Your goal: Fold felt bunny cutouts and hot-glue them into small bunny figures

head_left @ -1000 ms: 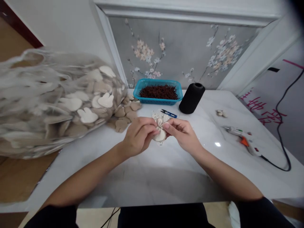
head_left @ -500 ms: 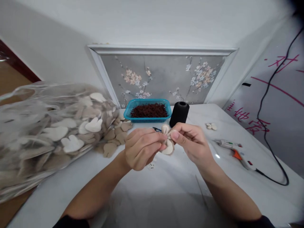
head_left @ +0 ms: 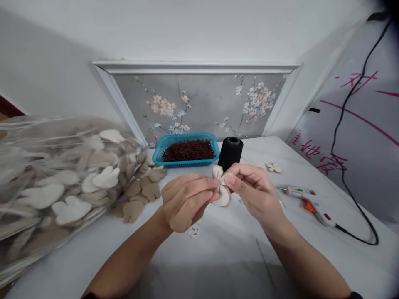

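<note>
A cream felt flower (head_left: 223,197) with rounded petals is held up over the table, between both hands. My left hand (head_left: 188,201) pinches it near its middle, fingertips closed on the gathered felt. My right hand (head_left: 254,187) grips the petal at its right side between thumb and fingers. Part of the flower is hidden by the fingertips. Just behind the hands stands a black cone of thread (head_left: 230,153). Another cream flower (head_left: 273,167) lies flat on the table, at the right.
A clear bag (head_left: 62,178) of felt cut-outs fills the left side, with loose beige pieces (head_left: 140,193) beside it. At the back sits a blue basket (head_left: 186,164) of dark red strands. A corded glue gun (head_left: 318,211) lies right. Small white bits (head_left: 193,230) lie under my left hand.
The view has shifted a little, so the bag, basket and glue gun sit slightly further left or lower. Both hands keep their hold on the flower, with barely any finger movement.
</note>
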The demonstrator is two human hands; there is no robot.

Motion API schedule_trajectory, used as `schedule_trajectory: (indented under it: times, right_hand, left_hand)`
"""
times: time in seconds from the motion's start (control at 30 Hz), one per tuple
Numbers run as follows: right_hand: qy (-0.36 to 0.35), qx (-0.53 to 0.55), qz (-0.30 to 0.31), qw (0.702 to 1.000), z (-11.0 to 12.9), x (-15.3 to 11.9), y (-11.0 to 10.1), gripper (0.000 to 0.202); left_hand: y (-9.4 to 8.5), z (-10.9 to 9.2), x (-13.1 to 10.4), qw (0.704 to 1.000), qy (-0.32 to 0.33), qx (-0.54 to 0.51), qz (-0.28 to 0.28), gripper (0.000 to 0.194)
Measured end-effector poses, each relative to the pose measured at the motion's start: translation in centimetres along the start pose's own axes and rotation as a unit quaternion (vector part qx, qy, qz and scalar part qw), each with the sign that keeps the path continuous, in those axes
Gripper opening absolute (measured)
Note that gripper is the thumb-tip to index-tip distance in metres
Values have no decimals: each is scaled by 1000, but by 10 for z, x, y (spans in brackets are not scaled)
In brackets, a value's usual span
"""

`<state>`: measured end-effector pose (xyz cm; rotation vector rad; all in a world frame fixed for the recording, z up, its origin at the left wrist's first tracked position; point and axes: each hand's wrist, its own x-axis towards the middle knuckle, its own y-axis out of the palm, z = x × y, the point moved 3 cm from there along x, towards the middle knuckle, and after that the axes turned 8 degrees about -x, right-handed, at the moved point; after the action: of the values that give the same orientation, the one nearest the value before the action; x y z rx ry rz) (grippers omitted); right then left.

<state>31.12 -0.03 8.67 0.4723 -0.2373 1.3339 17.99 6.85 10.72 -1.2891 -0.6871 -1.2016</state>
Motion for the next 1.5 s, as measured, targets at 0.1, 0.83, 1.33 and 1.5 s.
schedule_trajectory:
  times: [0.1,0.83,1.33,1.5]
  right_hand:
    - [6,-10,-10,1000,-2,-1,2,17]
    - [14,-6,-35,999,-8,-6,8,18]
    - [71,-9,70,995,-10,-1,7,31]
    - [52,-15,30,998,-3,-3,10,18]
  left_hand:
    - [3,1,-4,1000,-13,-20,-20,7]
    - [0,-4,-14,999,-2,18,-46,12]
    - [-2,-8,-13,997,65,29,17,13]
    - [-1,-3,-11,998,-55,17,-30,9]
